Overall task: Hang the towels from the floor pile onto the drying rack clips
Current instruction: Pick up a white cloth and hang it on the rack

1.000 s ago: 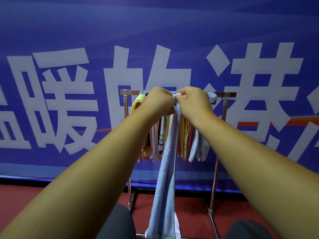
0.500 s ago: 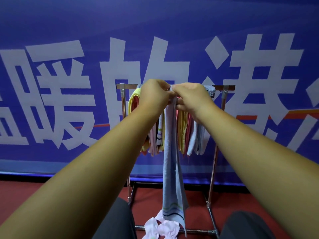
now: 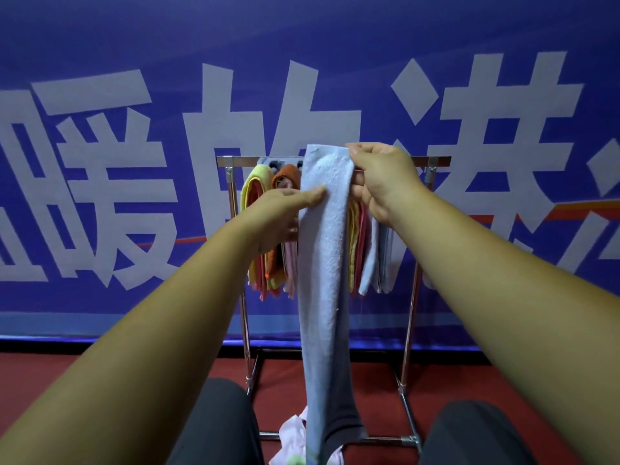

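Holding a light blue towel (image 3: 323, 263) up in front of the drying rack (image 3: 432, 161), the person keeps its top edge level with the rack's top bar, presumably so it can be brought to a clip there. The right hand (image 3: 382, 179) grips the towel's upper right corner, fingers curled round the edge and taking the weight. The left hand (image 3: 278, 213) pinches the left edge a little lower, thumb flat on the front and fingers hidden behind, which looks like a way of keeping the cloth flat and steady. From there the towel hangs long and narrow before the middle of the rack, its tail reaching the floor pile (image 3: 292, 434) at the rack's foot, where pale pink cloth waits. On the bar's left end hang a yellow towel (image 3: 255, 186) and an orange towel (image 3: 288, 174); more hang behind the blue one and toward the right end. A grey clip (image 3: 270, 161) shows above the yellow towel, but the towel and hands hide the rest, so I cannot tell which clip is free.
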A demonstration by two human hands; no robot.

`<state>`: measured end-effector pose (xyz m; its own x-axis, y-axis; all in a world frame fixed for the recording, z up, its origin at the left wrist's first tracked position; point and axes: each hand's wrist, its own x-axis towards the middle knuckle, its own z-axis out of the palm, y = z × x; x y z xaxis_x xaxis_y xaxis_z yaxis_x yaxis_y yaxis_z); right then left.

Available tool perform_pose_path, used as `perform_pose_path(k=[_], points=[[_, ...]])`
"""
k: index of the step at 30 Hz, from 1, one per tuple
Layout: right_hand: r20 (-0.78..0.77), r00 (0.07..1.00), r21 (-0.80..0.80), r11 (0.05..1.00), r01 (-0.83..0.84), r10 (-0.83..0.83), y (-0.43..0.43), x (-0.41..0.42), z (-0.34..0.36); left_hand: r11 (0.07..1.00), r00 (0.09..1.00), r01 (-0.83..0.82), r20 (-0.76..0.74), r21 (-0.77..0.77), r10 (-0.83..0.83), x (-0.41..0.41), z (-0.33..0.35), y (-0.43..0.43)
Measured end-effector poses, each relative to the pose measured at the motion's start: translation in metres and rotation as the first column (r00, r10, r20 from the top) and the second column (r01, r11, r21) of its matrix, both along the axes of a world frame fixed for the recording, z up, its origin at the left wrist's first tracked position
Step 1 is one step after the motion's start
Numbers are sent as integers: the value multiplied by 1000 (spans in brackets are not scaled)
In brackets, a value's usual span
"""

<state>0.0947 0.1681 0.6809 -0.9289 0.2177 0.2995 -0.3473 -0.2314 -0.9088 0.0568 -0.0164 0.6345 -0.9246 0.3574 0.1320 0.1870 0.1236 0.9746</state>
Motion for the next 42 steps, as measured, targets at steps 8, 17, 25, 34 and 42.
perform_pose_path(k=[8, 17, 25, 34, 42], points=[[79, 996, -131, 990, 53, -43, 10, -13, -8, 974, 973, 225, 50, 20, -226, 18, -18, 1], [355, 869, -174, 938, -301, 345, 5, -4, -113, 974, 993, -7, 119, 226, -21, 1, -17, 15], [343, 855, -175, 921, -350, 390, 0, -8, -201, 969, 948, -221, 256, 112, 187, -55, -88, 16], [379, 857, -160, 937, -311, 349, 13, -32, -279, 983, 912, -162, 393, 86, 116, -93, -176, 22], [463, 841, -440, 896, -55, 279, 19, -71, -344, 930, 864, -165, 407, -328, 297, -108, -280, 45]])
